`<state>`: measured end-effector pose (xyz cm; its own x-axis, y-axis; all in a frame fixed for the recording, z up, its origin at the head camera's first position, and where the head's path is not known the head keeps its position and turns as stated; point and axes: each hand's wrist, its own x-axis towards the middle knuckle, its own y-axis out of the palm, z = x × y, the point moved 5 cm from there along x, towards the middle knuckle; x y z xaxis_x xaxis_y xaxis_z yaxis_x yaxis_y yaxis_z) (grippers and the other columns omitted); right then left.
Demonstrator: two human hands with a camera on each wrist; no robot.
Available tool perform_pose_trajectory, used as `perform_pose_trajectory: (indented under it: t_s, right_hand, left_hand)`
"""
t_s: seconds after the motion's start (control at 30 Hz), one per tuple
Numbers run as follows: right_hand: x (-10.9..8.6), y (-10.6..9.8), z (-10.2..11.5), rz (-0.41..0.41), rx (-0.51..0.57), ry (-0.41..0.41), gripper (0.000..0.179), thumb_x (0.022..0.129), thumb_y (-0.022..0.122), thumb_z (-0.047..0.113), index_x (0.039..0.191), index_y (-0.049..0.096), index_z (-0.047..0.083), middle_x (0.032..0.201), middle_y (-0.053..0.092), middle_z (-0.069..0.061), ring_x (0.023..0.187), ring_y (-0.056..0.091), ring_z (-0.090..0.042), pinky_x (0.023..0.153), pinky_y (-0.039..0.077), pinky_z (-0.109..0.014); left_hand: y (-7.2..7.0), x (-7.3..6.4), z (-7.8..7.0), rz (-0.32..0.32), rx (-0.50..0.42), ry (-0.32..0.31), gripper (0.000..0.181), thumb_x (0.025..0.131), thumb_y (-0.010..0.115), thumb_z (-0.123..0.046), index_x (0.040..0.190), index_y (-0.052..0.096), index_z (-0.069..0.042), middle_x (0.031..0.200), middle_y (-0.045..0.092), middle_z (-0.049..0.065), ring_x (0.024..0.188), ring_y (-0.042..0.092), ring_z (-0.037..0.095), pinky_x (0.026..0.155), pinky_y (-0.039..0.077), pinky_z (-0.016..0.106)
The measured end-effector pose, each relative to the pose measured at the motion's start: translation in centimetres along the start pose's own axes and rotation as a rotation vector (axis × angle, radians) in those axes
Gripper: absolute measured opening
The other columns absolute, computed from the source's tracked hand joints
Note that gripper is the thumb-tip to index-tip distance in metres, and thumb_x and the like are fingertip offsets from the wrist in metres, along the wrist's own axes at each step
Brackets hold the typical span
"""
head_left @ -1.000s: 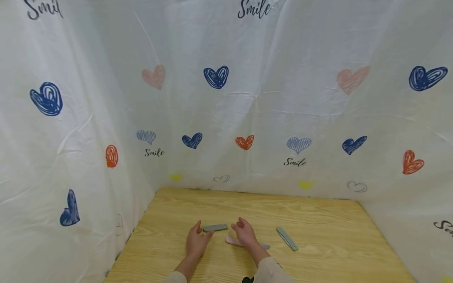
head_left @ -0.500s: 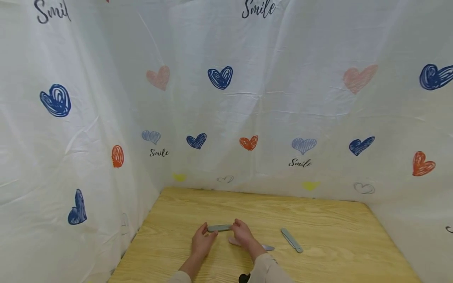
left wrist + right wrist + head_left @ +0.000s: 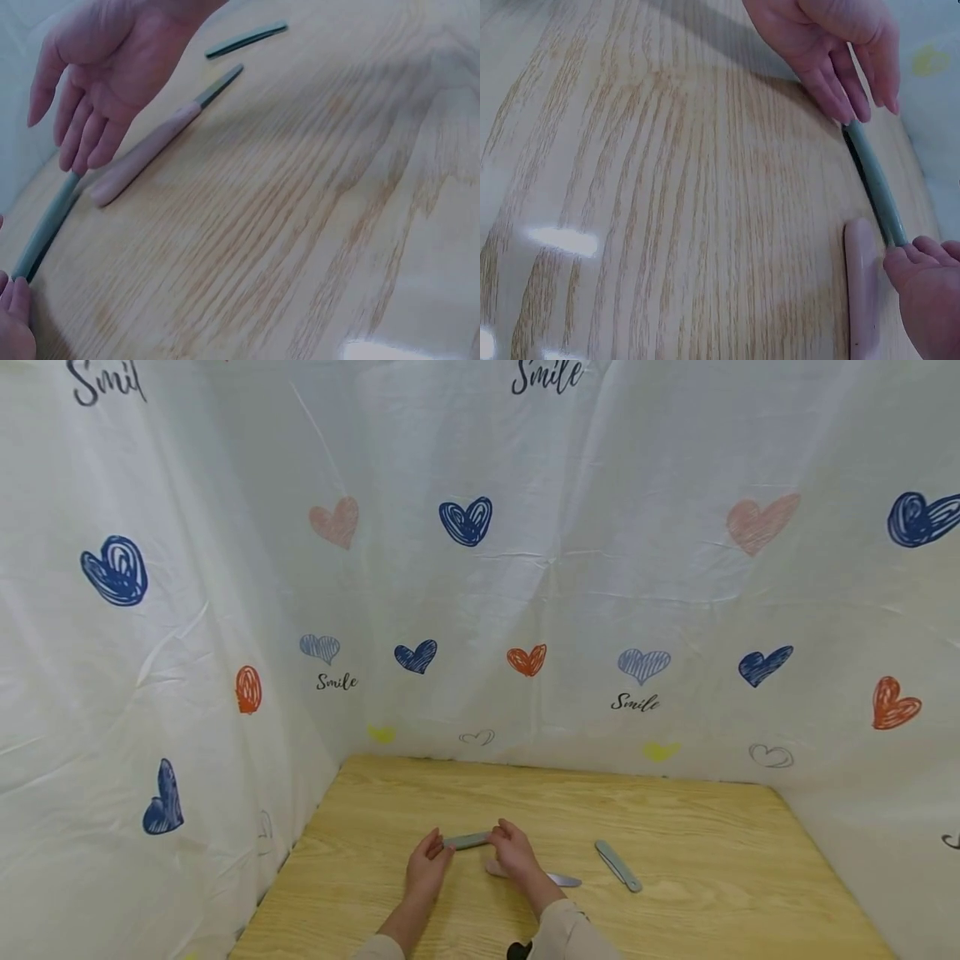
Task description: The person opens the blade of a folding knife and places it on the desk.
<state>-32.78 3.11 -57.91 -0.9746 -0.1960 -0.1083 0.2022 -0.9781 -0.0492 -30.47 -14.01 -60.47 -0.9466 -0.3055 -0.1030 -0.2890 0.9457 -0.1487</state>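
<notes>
A sage-green folding knife (image 3: 467,841), folded up, lies crosswise between the two hands, close over the wooden table. My left hand (image 3: 426,867) holds its left end, thumb on the near side and fingers beyond. At the opposite end, the fingertips of my right hand (image 3: 516,853) pinch it. In the right wrist view both hands meet the narrow green handle (image 3: 876,184) only at its tips. Just below my right hand lies a pink-handled folding knife (image 3: 150,154) with its blade out; in the head view the right hand and forearm hide its middle.
A second green folding knife (image 3: 618,866) lies folded at a slant to the right. The pale wood-grain table (image 3: 712,877) reaches back to a white curtain (image 3: 562,610) printed with hearts and "Smile". A dark object (image 3: 519,951) shows at the right sleeve.
My right hand has moved in to the green knife's right end, and my left hand has closed on its left end. The knife is now tilted slightly, right end farther away.
</notes>
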Motion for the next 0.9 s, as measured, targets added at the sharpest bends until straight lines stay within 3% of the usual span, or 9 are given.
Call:
perform_pose_trajectory:
  t_s: [0.23,0.43,0.57,0.77,0.9]
  right_hand:
    - [0.0,-0.8,-0.3,-0.059,-0.029,-0.007,0.063,0.097,0.052,0.016,0.144,0.026,-0.016,0.14,0.038,-0.039,0.126,0.046,-0.049,0.101,0.049,-0.052]
    - [-0.4,-0.8,0.0,-0.092,-0.02,-0.051,0.06,0.095,0.054,0.012,0.142,0.03,-0.017,0.139,0.04,-0.039,0.127,0.044,-0.049,0.097,0.052,-0.05]
    - [-0.9,-0.6,0.4,-0.101,-0.045,-0.088,0.058,0.096,0.055,0.012,0.141,0.033,-0.015,0.137,0.044,-0.037,0.125,0.047,-0.048,0.1,0.05,-0.051]
    - [-1.7,-0.5,1.0,-0.115,-0.046,-0.119,0.053,0.094,0.058,0.009,0.138,0.039,-0.014,0.131,0.049,-0.034,0.119,0.051,-0.044,0.099,0.05,-0.048]
    - [-2.0,-1.4,1.1,-0.22,-0.048,-0.099,0.047,0.09,0.063,0.007,0.131,0.05,-0.011,0.122,0.056,-0.029,0.107,0.057,-0.033,0.091,0.054,-0.04]
  left_hand:
    - [0.5,-0.7,-0.9,-0.039,-0.036,0.099,0.049,0.091,0.066,-0.016,0.13,0.053,0.01,0.122,0.061,0.027,0.109,0.06,0.035,0.089,0.058,0.035]
    - [0.8,-0.5,-1.2,-0.102,-0.044,0.057,0.036,0.089,0.063,-0.005,0.122,0.06,0.01,0.116,0.066,0.026,0.105,0.063,0.033,0.084,0.059,0.029]
    - [0.7,-0.7,-1.7,-0.134,-0.068,0.041,0.031,0.088,0.065,0.0,0.117,0.063,0.011,0.108,0.068,0.025,0.091,0.065,0.022,0.072,0.058,0.018]
    - [1.3,-1.2,-2.3,-0.084,-0.142,0.06,0.033,0.088,0.063,0.002,0.119,0.061,0.011,0.102,0.07,0.021,0.083,0.063,0.005,0.064,0.052,0.01]
    - [2.1,-1.4,-2.6,0.007,-0.254,0.065,0.036,0.089,0.062,0.003,0.123,0.056,0.015,0.101,0.07,0.019,0.083,0.064,0.001,0.068,0.053,0.009]
